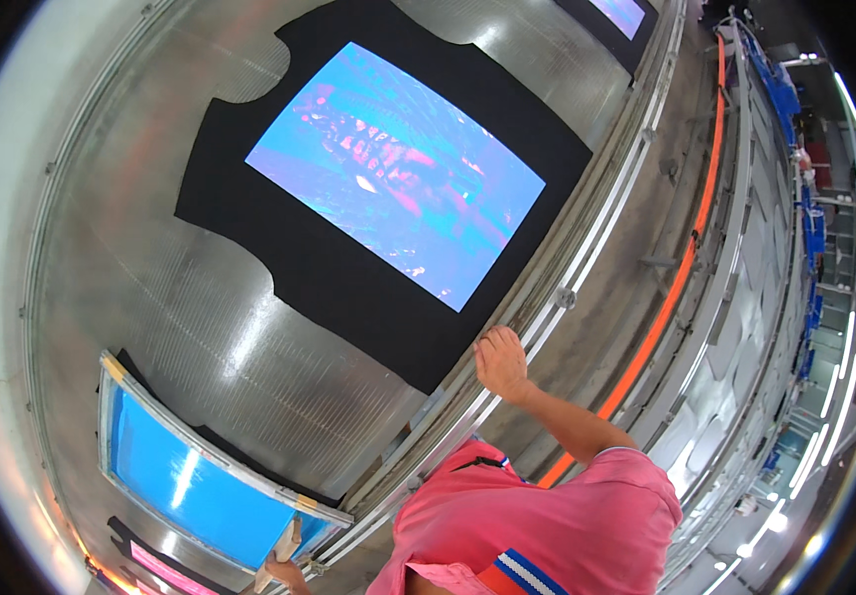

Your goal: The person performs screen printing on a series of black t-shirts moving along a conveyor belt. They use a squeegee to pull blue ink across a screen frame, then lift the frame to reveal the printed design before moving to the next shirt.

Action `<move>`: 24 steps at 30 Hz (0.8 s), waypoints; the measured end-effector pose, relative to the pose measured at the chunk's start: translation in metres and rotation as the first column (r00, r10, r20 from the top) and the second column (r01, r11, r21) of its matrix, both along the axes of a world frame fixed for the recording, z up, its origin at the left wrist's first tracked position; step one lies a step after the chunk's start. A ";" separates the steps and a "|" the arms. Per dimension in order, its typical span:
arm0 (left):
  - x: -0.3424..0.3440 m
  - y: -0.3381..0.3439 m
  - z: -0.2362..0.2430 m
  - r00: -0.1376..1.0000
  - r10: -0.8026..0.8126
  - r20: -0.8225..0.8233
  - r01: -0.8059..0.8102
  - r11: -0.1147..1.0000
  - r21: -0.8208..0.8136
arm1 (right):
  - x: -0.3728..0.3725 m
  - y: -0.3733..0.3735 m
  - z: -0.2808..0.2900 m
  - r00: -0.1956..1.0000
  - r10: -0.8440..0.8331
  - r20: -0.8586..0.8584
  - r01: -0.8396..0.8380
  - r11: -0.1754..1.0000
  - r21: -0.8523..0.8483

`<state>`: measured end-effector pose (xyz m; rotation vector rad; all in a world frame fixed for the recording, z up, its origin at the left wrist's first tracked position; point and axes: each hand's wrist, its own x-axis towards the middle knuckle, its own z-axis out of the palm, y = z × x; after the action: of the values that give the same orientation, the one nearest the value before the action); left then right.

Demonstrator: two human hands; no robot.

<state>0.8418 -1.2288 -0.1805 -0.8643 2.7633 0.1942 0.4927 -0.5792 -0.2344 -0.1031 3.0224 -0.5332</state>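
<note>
Fabric pc [378, 213], mostly blk, just L of R fingers [488, 342].

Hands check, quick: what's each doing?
Left hand: closed on a light wood-coloured handle.
Right hand: fingers curled near the black fabric; whether it holds anything can't be told.

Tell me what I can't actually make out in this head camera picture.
All in the head view:
- Left hand: cut off by the lower edge.
- Right hand: palm hidden beneath its own back.
- Black piece by the blue framed screen: mostly covered by it.
- Far black piece: cut off by the upper edge.
- Distant blue items: too small.
</note>
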 end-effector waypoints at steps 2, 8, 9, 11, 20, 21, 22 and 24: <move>0.010 -0.008 -0.003 0.999 0.015 0.045 -0.013 0.999 -0.043 | 0.000 0.000 -0.001 1.000 0.009 0.028 -0.009 1.000 0.009; 0.018 -0.021 -0.012 0.982 0.075 0.171 -0.064 0.995 -0.071 | -0.006 0.000 -0.002 0.998 0.017 0.056 -0.018 1.000 0.017; 0.015 -0.020 -0.009 0.974 0.105 0.202 -0.095 0.994 -0.059 | -0.005 0.000 -0.002 0.997 0.019 0.069 -0.021 1.000 0.021; 0.011 -0.015 -0.001 0.949 0.165 0.268 -0.159 0.986 -0.042 | -0.008 -0.001 -0.004 0.998 0.027 0.055 -0.029 0.999 0.031; 0.012 -0.009 0.004 0.993 0.008 0.121 0.000 0.998 -0.068 | -0.005 -0.001 -0.005 0.999 0.024 0.023 -0.025 0.999 0.021; 0.013 -0.014 0.003 0.993 0.018 0.117 -0.011 0.998 -0.062 | -0.002 -0.001 -0.006 1.000 0.020 0.020 -0.021 0.999 0.028; 0.014 -0.010 0.005 0.988 0.040 0.151 -0.029 0.997 -0.078 | -0.002 -0.001 -0.007 1.000 0.022 0.016 -0.023 0.999 0.035; -0.011 0.006 0.014 0.974 0.086 0.211 -0.065 0.992 -0.107 | 0.000 -0.003 -0.007 1.000 0.027 0.000 -0.027 0.998 0.052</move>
<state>0.8310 -1.2224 -0.1665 -0.9555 2.5589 -0.0233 0.4927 -0.5824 -0.2409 -0.1406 3.0282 -0.4527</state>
